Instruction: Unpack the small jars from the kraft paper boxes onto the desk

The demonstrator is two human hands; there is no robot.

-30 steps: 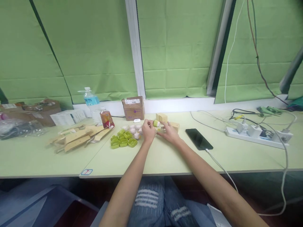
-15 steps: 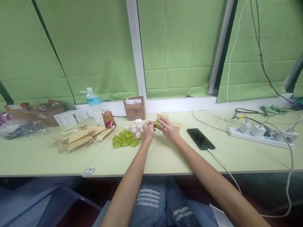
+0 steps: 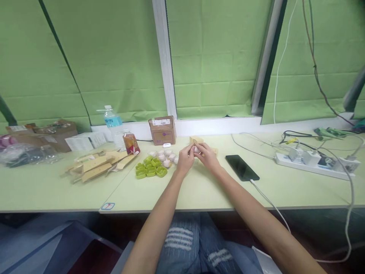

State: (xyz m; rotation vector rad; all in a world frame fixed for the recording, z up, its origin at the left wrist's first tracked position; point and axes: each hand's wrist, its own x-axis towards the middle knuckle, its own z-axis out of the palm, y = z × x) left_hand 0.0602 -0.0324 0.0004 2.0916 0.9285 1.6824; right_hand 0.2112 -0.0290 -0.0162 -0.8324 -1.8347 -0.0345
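Small white piece (image 3: 196,150), long axis not discernible, lies between left hand (image 3: 185,159) and right hand (image 3: 210,157), neither clearly nearer, both pinching it by the fingertips, over the table (image 3: 202,192) toward its back edge.

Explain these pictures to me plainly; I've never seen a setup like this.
There is no machine here: the grip is a person's own bare left hand and right hand. One camera worn on the head takes the view, looking forward and down. On the pale table, small green cups and whitish pieces sit left of the hands; a phone and a white power strip lie to the right. Farther left are flat cardboard scraps and two bottles. The fingertips of both hands close around a small pale piece, mostly hidden, so I cannot tell exactly what it is.
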